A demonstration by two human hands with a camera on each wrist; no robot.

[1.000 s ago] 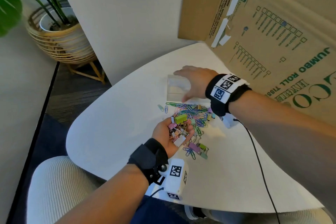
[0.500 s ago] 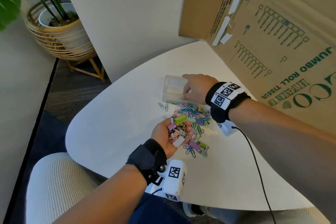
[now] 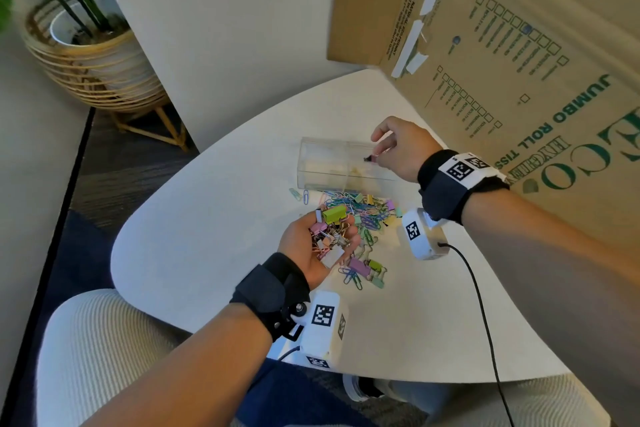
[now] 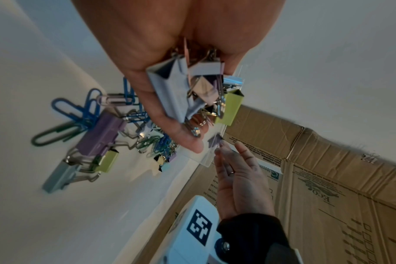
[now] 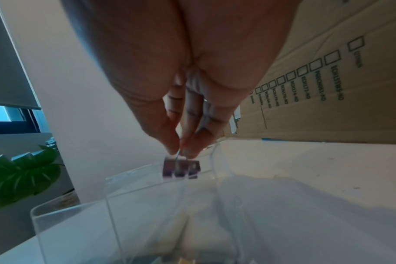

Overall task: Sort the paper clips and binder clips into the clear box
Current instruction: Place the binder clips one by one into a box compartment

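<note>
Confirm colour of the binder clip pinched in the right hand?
Purple binder clip, pinched by the right hand above the clear box; right wrist view shows it best.

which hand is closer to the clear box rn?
Right. The right hand hangs over the clear box, pinching a purple binder clip. The left hand holds binder clips over the pile, nearer the person.

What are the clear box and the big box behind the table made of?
Clear box: rigid transparent plastic, probably acrylic; glossy, see-through walls with sharp edges. Cardboard box: brown corrugated cardboard, matte, creased, with green print and torn tape.
</note>
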